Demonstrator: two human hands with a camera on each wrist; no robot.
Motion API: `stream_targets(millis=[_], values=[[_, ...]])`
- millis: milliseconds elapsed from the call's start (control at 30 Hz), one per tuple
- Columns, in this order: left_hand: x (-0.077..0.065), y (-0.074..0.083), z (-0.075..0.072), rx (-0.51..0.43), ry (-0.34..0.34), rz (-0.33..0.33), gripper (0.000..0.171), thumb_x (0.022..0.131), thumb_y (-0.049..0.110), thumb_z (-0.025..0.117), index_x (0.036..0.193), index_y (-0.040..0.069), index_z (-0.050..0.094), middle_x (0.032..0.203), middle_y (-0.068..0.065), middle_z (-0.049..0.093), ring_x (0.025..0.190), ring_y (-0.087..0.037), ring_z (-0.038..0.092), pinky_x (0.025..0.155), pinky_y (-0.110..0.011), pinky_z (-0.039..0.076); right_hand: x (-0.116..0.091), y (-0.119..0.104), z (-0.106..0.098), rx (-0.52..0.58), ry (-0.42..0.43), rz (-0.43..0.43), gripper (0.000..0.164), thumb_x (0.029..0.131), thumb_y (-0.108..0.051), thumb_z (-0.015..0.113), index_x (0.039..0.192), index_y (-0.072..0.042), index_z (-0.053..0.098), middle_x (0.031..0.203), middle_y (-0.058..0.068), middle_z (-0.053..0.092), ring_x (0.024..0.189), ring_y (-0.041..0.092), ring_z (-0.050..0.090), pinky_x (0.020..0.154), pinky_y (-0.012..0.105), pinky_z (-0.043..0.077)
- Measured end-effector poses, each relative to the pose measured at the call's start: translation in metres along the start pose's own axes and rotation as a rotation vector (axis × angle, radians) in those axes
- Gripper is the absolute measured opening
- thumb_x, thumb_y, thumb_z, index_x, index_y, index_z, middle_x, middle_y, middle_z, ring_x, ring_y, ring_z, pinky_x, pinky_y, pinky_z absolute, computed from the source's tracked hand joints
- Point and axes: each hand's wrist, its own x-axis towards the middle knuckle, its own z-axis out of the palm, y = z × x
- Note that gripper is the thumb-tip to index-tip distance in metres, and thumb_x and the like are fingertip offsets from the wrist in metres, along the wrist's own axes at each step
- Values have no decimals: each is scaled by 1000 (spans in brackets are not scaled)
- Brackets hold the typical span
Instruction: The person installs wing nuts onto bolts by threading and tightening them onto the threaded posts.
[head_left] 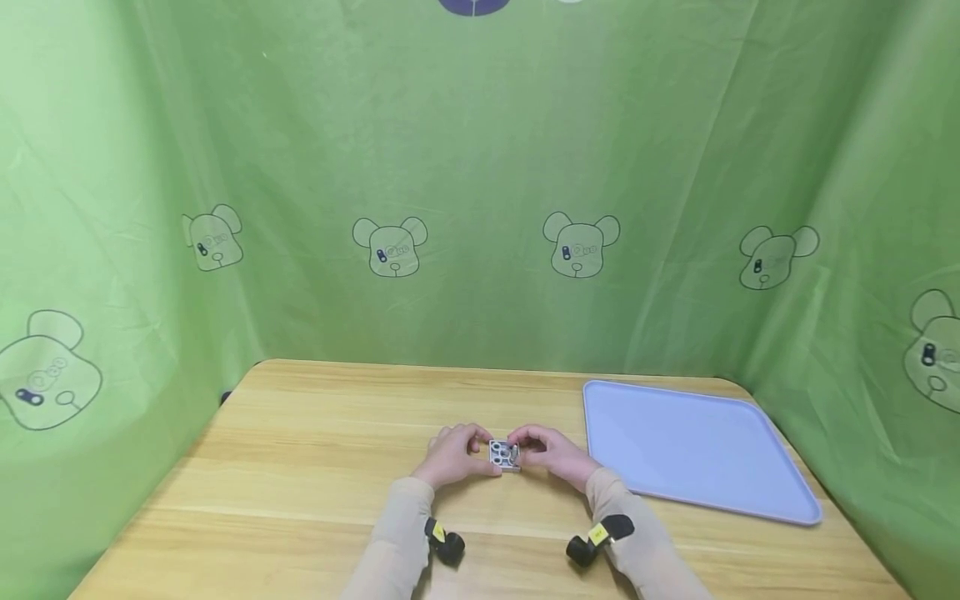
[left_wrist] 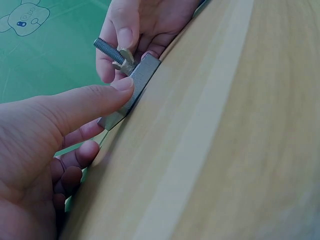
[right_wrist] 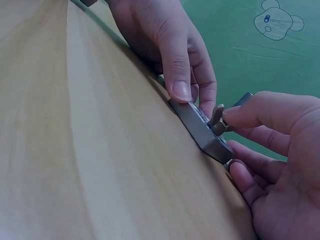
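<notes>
A small square grey metal block (head_left: 504,457) with round holes lies on the table between the two hands. My left hand (head_left: 453,457) pinches its left side, the thumb on the near edge and fingers at the far edge. From the block's top rises a threaded bolt (left_wrist: 107,50), tilted in the left wrist view. Low on that bolt sits a wing nut (right_wrist: 218,120). Thumb and fingers of my right hand (head_left: 553,455) pinch the wing nut, while the other fingers curl beside the block's right end.
On the right of the wooden table (head_left: 315,475) lies a pale blue-violet tray (head_left: 697,446) with a low rim. Green curtains (head_left: 480,317) with bear prints surround the table at the back and sides. A black camera is strapped to each wrist.
</notes>
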Motion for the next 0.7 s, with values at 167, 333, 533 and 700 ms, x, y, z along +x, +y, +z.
stream_targets(millis=[167, 333, 533, 700], values=[[0, 0, 0, 3, 0, -5, 52, 67, 42, 85, 109, 19, 66, 86, 5, 57, 81, -13, 42, 82, -35, 30, 1, 3, 2, -42, 24, -17, 24, 84, -9, 70, 106, -1, 66, 125, 22, 59, 109, 21, 55, 92, 27, 44], [-1, 1, 0, 4, -2, -8, 52, 68, 42, 85, 110, 19, 66, 86, 5, 57, 81, -13, 42, 83, -35, 30, 2, 4, 4, -76, 42, -14, 20, 83, -8, 71, 101, 0, 66, 126, 23, 58, 109, 21, 55, 90, 24, 45], [-1, 2, -1, 7, -7, -12, 52, 68, 43, 85, 111, 19, 66, 87, 4, 57, 81, -13, 43, 82, -34, 29, 2, 2, 7, -98, 78, -14, 19, 82, -10, 74, 95, 0, 64, 122, 22, 60, 103, 18, 58, 87, 22, 47], [-1, 2, -1, 9, -7, -16, 52, 67, 44, 85, 110, 20, 66, 86, 4, 57, 82, -13, 42, 82, -34, 29, 3, 0, 11, -92, 89, -14, 24, 80, -13, 77, 92, 0, 61, 118, 20, 61, 97, 16, 56, 83, 21, 46]])
